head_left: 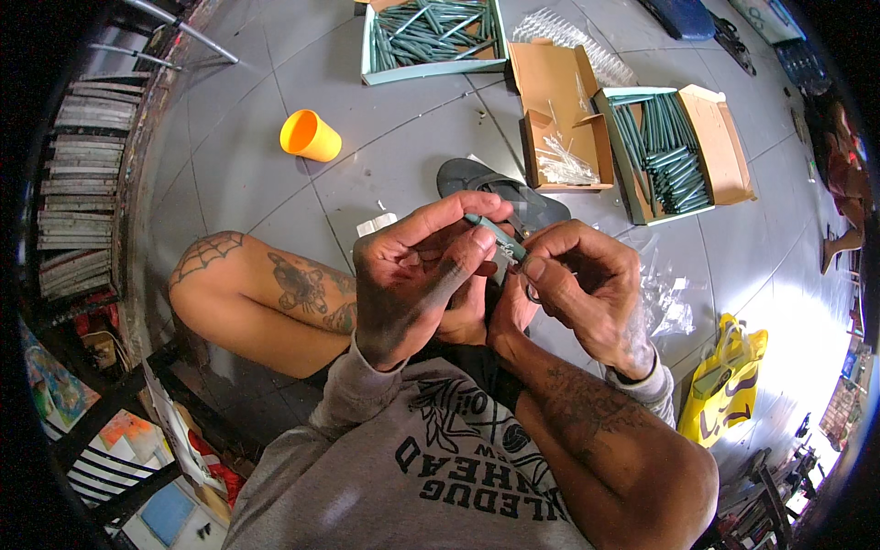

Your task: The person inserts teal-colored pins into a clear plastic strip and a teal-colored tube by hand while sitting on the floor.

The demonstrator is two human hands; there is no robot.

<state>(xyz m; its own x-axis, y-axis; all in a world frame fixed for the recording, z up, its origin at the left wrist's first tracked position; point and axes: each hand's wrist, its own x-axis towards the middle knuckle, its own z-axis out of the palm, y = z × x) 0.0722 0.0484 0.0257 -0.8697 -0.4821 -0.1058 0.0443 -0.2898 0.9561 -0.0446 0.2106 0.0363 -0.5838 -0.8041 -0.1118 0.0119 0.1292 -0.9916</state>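
In front of my chest, a dark green pen (495, 236) with pale marking is held between both hands. My left hand (417, 266) pinches its far end between thumb and fingers, palm turned up. My right hand (587, 289) closes thumb and forefinger on its other end. Under the right fingers shows a small shiny ring-like piece (533, 293); I cannot tell what it is. Beyond the hands, an open box (368, 64) holds many loose green pens, and a second open box (600, 110) at right holds more, lying mostly lengthwise.
Between the boxes stands a small cardboard box (541, 179) with thin clear pieces inside. An orange cup (312, 136) is at left, and dark sandals (541, 202) lie just beyond my hands. Clear plastic bags (667, 298) and a yellow bag (724, 380) are at right.
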